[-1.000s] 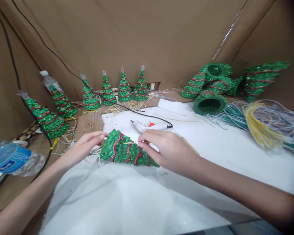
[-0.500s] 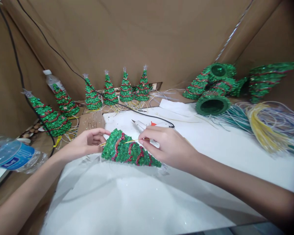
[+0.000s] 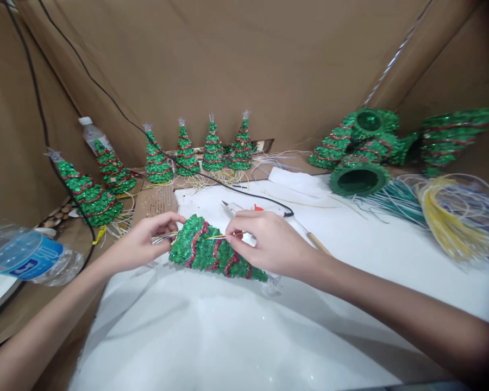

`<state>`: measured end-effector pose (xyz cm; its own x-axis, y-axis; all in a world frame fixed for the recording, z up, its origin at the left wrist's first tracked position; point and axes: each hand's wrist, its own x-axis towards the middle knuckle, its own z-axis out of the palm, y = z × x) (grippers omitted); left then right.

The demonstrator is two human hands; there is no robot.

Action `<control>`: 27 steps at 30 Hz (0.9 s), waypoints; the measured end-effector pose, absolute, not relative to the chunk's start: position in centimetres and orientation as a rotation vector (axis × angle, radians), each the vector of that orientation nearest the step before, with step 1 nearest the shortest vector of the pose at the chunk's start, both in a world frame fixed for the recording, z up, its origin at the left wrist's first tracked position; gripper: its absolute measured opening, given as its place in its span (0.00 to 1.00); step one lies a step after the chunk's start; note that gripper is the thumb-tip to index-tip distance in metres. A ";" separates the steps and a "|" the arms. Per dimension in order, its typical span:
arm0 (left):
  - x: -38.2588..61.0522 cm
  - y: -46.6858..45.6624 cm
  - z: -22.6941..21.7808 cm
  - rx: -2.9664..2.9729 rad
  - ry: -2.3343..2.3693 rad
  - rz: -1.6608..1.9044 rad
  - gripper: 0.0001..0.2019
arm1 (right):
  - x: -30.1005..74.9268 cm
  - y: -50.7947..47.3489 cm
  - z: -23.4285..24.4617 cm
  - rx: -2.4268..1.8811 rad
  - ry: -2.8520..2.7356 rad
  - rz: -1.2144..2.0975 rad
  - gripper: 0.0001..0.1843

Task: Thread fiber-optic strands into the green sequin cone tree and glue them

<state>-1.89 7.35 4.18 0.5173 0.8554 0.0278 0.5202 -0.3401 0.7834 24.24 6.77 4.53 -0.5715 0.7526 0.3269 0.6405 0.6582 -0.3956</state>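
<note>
A small green glitter Christmas tree (image 3: pixel 204 244) with red garlands lies on its side on the white board. Its base faces left and its clear star points right. At the base, my left hand (image 3: pixel 149 244) curls around several thin wires (image 3: pixel 165 237) that come out there; its index fingertip is close to the rim. Above the tree's side, my right hand (image 3: pixel 264 239) pinches a thin yellow wire (image 3: pixel 217 237) that comes out between the garlands. The tips of my left hand's lower fingers are partly hidden.
Several finished-looking trees (image 3: pixel 187 149) stand along the back and left. More hollow trees (image 3: pixel 358 179) are piled at the right beside wire bundles (image 3: pixel 440 217). A black cord (image 3: pixel 264 196), a glue gun (image 3: pixel 236 207) and a wooden-handled tool (image 3: pixel 318 243) lie behind my right hand. A water bottle (image 3: pixel 36 255) lies left.
My right hand has moved slightly left, nearer the tree's side, still pinching the yellow wire. More wires show between my left hand and the base. The whole view has shifted slightly.
</note>
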 end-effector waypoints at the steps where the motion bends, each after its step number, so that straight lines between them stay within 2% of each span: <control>1: -2.0 7.4 4.3 2.058 1.143 0.551 0.17 | 24.3 6.8 4.5 -1.085 -2.405 0.319 0.08; 6: -2.5 7.5 4.8 2.170 1.225 0.456 0.20 | 24.3 6.9 4.5 -1.096 -2.409 0.325 0.08; 11: -3.0 7.8 4.5 2.105 1.111 0.364 0.25 | 24.4 6.9 4.4 -1.102 -2.404 0.331 0.08; 20: -1.9 7.2 4.6 2.253 1.073 0.442 0.19 | 24.5 7.3 4.2 -1.092 -2.425 0.325 0.08; 24: -1.6 6.6 4.5 2.305 1.138 0.421 0.19 | 25.1 7.5 4.2 -1.095 -2.422 0.354 0.08; 27: -1.7 6.0 4.7 2.368 1.155 0.335 0.23 | 25.6 7.6 4.2 -1.047 -2.411 0.383 0.07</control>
<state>-1.67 6.02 4.72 0.6135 0.7897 0.0087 0.6721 -0.5279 0.5193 25.62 7.61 4.17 -0.5916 0.7416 0.3162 0.6072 0.6679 -0.4304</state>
